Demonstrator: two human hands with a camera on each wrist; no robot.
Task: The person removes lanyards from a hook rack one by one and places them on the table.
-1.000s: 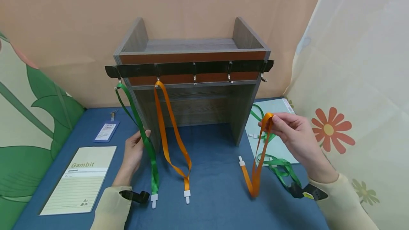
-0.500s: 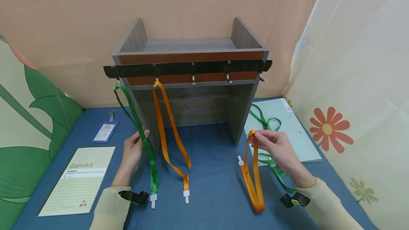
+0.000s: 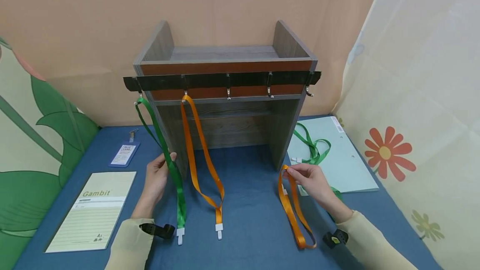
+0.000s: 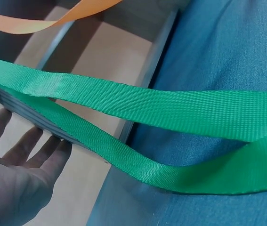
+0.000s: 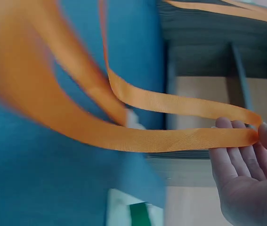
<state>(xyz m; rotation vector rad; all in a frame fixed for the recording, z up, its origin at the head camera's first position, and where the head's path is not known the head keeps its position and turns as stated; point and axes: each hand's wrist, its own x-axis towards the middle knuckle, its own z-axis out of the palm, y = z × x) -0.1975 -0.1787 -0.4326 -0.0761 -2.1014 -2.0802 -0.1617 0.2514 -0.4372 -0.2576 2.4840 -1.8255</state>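
Orange strap (image 3: 294,207) is the thing in hand: the right hand (image 3: 311,180) pinches its top fold between thumb and fingertips, low over the blue table (image 3: 251,203), at about 4 o'clock from the shelf (image 3: 225,95). The rest of this strap trails down toward 6 o'clock and lies on the table. The wrist view shows the fingers mostly straight, with only the tips nipping the fold.

The left hand (image 3: 157,178) is at 8 o'clock, with its fingers loose and open, just touching the green strap (image 3: 168,161) that hangs from the far left hook. Another orange strap (image 3: 202,157) hangs on the next hook.

I think the step is hanging up the loose strap. The middle hook (image 3: 228,91) at 12 o'clock looks free, so the next move needs a lift up and over it, keeping the loop open.

A second green strap (image 3: 313,149) lies on a pale folder (image 3: 348,166) at 3 o'clock. A notepad (image 3: 93,209) and a badge (image 3: 123,153) lie at 9 o'clock.
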